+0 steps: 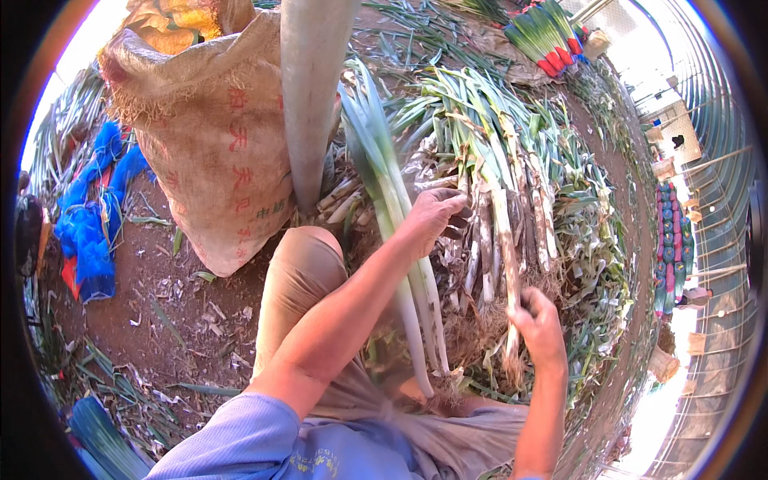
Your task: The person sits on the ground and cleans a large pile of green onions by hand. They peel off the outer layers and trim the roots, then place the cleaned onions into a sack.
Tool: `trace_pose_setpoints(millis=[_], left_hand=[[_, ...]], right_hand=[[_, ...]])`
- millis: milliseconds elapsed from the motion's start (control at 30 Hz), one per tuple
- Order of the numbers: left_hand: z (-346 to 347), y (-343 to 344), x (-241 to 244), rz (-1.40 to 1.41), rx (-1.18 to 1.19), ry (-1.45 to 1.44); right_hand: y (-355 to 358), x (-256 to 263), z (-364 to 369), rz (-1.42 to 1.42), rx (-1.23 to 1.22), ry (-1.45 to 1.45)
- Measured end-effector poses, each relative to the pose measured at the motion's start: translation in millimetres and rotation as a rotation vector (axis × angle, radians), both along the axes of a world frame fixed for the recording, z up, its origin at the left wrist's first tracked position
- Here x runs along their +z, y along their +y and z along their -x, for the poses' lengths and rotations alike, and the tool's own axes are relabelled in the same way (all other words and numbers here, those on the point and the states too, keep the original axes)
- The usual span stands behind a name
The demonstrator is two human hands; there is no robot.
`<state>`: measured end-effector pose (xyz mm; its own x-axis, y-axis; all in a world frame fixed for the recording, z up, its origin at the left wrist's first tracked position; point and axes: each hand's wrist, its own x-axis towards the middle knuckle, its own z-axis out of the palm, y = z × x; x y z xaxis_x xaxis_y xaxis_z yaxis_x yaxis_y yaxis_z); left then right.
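Near the root end of a soil-stained leek [506, 240], my right hand [537, 324] grips the stalk between thumb and fingers. Just left of the same leek's upper stalk is my left hand [438, 219], with curled fingers; whether they hold anything is hidden. Several cleaner leeks [408, 264] with white stalks lean under my left forearm, their roots by my folded leg. Behind and beside my hands lies a heap of unpeeled leeks [486, 138], leaves pointing away from me and brown roots towards me.
A woven sack [210, 144] bearing writing stands at the left beside a thick pale post [315, 90]. Blue netting [90, 234] lies further left. Leek trimmings [600, 258] cover ground at the right. Bundled leeks with red wraps [555, 57] lie at the back right.
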<state>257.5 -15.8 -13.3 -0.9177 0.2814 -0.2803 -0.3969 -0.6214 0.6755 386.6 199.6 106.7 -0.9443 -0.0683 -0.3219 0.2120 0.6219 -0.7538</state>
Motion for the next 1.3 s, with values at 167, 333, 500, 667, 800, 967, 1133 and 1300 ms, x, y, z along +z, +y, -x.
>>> trace_pose_setpoints(millis=[167, 333, 500, 667, 800, 967, 1133, 1300], left_hand=[[-4.3, 19.0, 3.3, -0.048, -0.073, -0.111], [-12.5, 31.3, -2.2, -0.123, -0.114, -0.262], [-24.9, 49.9, -5.2, -0.196, -0.162, -0.300], [-32.8, 59.6, -8.7, -0.173, -0.242, -0.246], [-46.4, 61.5, -6.9, -0.219, -0.307, -0.196], [-51.7, 60.6, -4.1, -0.188, -0.325, -0.142], [-50.9, 56.2, -4.6, -0.221, -0.305, -0.153], [-51.2, 57.4, -6.3, -0.267, -0.307, -0.149]], right_hand=[[11.0, 29.4, -76.8, 0.092, 0.005, -0.102], [18.1, 45.1, -129.7, 0.049, 0.051, -0.268], [7.5, 47.8, -136.6, -0.034, 0.097, -0.415], [8.1, 7.3, -92.7, 0.206, -0.105, -0.188], [3.2, -27.5, -25.4, 0.249, -0.241, -0.069], [0.6, -52.4, 2.3, 0.411, -0.303, -0.016], [-2.6, -60.3, 9.9, 0.472, -0.280, -0.011], [0.8, -63.4, 9.3, 0.455, -0.231, 0.026]])
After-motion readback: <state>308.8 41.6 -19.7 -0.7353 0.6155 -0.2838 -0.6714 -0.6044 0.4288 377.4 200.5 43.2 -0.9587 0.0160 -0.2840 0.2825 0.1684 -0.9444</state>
